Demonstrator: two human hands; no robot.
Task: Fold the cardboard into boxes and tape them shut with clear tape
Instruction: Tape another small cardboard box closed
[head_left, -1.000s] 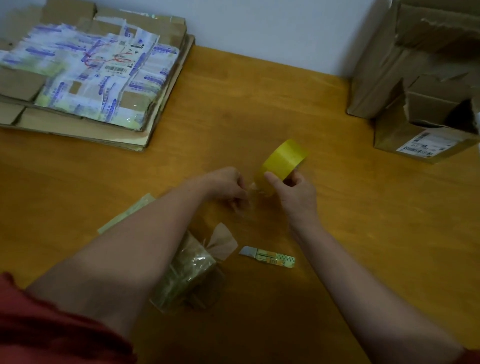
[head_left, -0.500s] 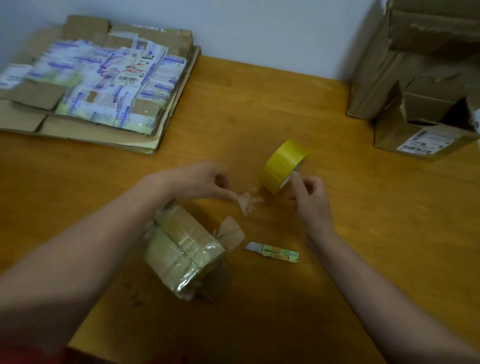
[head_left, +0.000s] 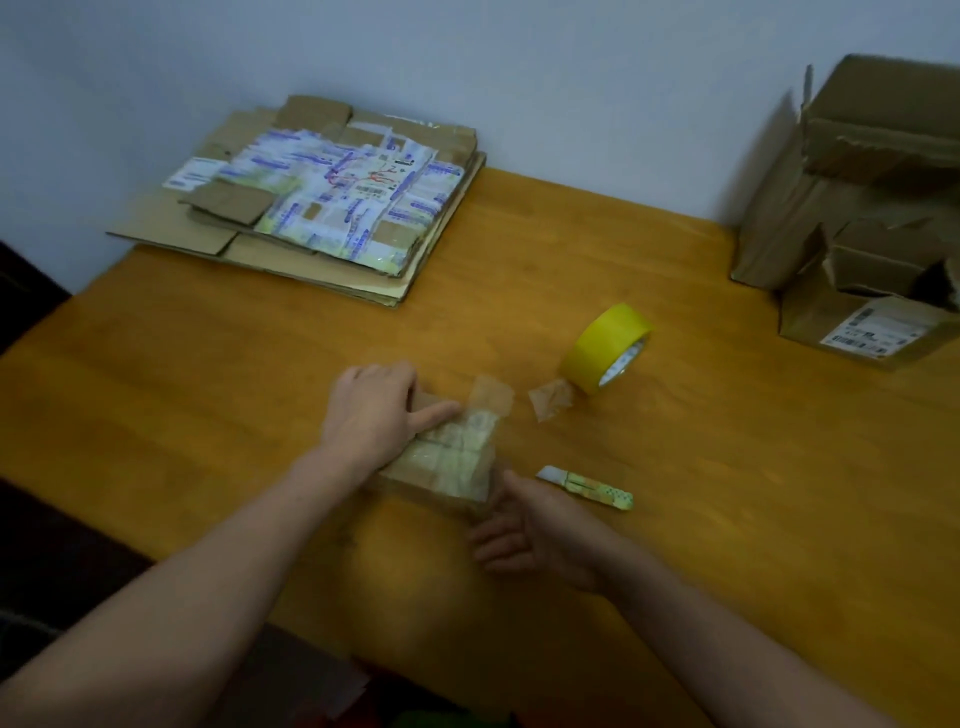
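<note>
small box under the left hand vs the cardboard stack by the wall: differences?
The small box is folded up into shape; the cardboard stack lies flat. The small box has a far smaller footprint than the cardboard stack. The left hand holds the small box; nothing touches the cardboard stack. Shared: brown cardboard partly covered in pale labels or tape.

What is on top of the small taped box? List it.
The left hand grips the small taped box from above, thumb along its top. Beside the hand, glossy clear tape shows on the top. The part of the top under the palm is hidden.
</note>
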